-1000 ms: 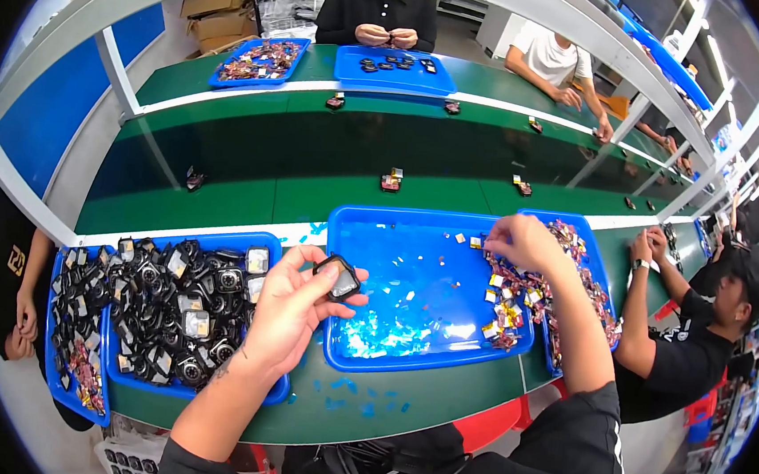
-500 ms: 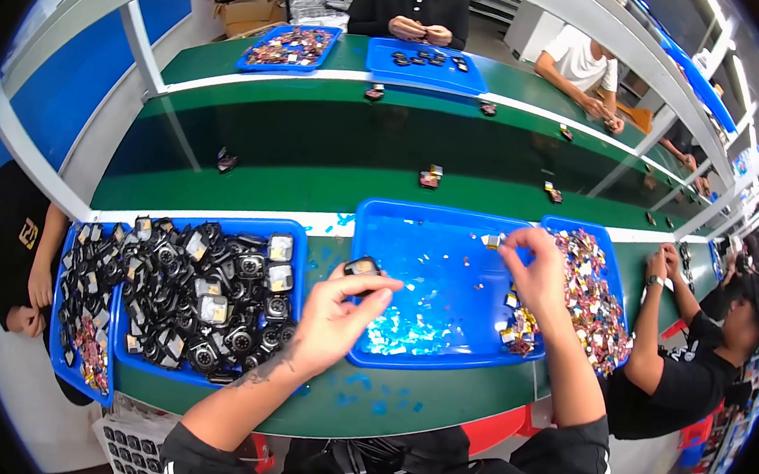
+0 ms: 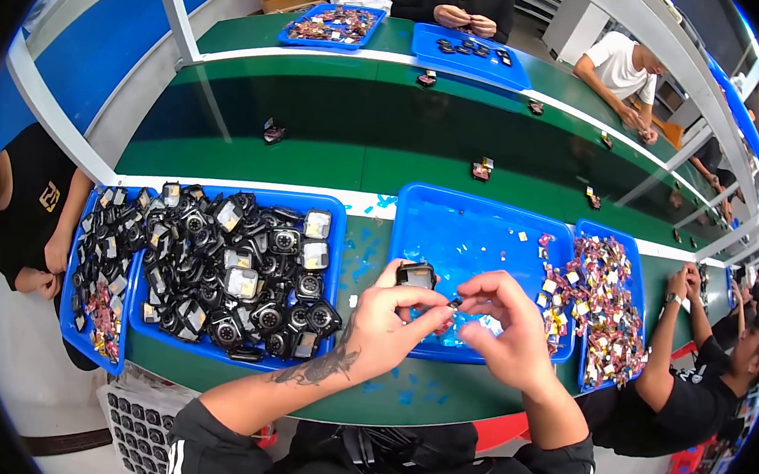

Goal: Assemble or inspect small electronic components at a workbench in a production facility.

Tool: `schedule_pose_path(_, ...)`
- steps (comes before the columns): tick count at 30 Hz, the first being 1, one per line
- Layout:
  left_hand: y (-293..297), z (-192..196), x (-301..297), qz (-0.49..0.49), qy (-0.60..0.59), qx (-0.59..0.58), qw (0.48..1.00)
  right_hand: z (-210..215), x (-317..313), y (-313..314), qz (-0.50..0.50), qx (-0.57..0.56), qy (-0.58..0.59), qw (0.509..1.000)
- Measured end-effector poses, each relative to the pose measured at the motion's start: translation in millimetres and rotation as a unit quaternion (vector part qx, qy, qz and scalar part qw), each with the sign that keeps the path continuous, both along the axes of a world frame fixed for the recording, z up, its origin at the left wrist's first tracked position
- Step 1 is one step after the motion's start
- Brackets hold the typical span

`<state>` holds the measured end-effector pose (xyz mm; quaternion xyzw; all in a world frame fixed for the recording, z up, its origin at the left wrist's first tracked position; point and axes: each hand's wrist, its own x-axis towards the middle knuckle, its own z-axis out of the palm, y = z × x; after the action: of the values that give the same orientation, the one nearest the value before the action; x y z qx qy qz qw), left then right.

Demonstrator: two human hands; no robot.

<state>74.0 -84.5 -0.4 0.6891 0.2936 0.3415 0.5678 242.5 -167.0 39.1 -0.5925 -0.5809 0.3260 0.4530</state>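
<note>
My left hand (image 3: pixel 391 314) is closed around a black square watch case (image 3: pixel 416 275), holding it tilted above the near edge of a blue tray (image 3: pixel 479 218). Close beside it, my right hand (image 3: pixel 510 327) has its fingers curled toward the left thumb tip. A tiny dark piece (image 3: pixel 454 304) shows where the fingertips meet; its kind is too small to tell. Shiny blue film scraps lie in the tray under the hands. Small red and yellow electronic parts (image 3: pixel 555 322) are heaped at that tray's right side.
To the left, a blue tray (image 3: pixel 337 234) is piled with black watch cases. A further blue tray (image 3: pixel 632 257) on the right holds many small coloured parts. Beyond a white rail runs a green belt (image 3: pixel 314 165) carrying scattered parts. People work at both sides and opposite.
My right hand has come left from the tray's right side to meet my left hand. A small pale part near its fingertips now lies in the tray. The whole view has shifted.
</note>
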Motion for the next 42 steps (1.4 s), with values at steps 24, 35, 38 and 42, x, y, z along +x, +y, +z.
schedule_pose_path(24,0,-16,5,-0.012,-0.083,-0.163,0.983,-29,1,3,-0.036,0.021,0.041,0.998)
schedule_pose_path(35,6,-10,1,-0.051,-0.111,-0.212,0.969,-20,-11,1,-0.107,0.015,0.095,0.990)
schedule_pose_path(38,0,-13,2,-0.034,-0.158,-0.215,0.963,-14,-20,9,-0.102,0.027,0.028,0.994)
schedule_pose_path(42,0,-14,1,-0.112,-0.162,-0.203,0.959,-4,-23,16,-0.090,0.026,-0.087,0.992)
